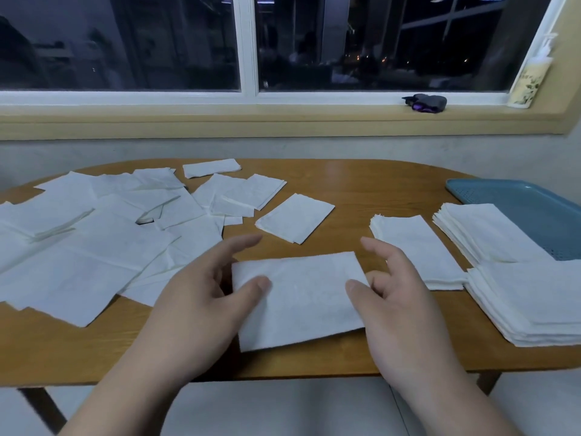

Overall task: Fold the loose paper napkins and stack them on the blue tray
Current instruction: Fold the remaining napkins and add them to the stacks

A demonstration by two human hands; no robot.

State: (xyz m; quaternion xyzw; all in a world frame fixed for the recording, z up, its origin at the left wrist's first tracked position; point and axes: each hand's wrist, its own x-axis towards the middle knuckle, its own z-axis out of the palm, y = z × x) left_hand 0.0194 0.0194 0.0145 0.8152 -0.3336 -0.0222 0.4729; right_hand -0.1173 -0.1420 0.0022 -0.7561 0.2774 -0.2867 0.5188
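**Napkin being squared up at mid-desk**

The person is holding a folded napkin (298, 300) by its two short ends, low over the near part of the desk (361, 190). The left hand (195, 306) is pinching the left end and the right hand (405, 309) the right end, each with its thumb lying on top. Both forefingers are sticking out straight past the far edge. The other fingers (388, 269) are curling in beside the paper, so I cannot tell how they are gripping underneath. Taking both ends like this is, I would judge, keeping the layers lined up for the next fold or for the carry across.

The loose napkins (94, 247) are lying overlapped on the left, close to the left hand. Three finished piles are sitting on the right. A small stack (418, 253) is resting on bare wood, and a far stack (484, 234) is overlapping the near-left edge of the blue tray (518, 196). A tall stack (534, 303) is lying nearest, and it is unclear whether it is resting on the tray. The work seems to be flowing left to right, with plenty left unfolded.
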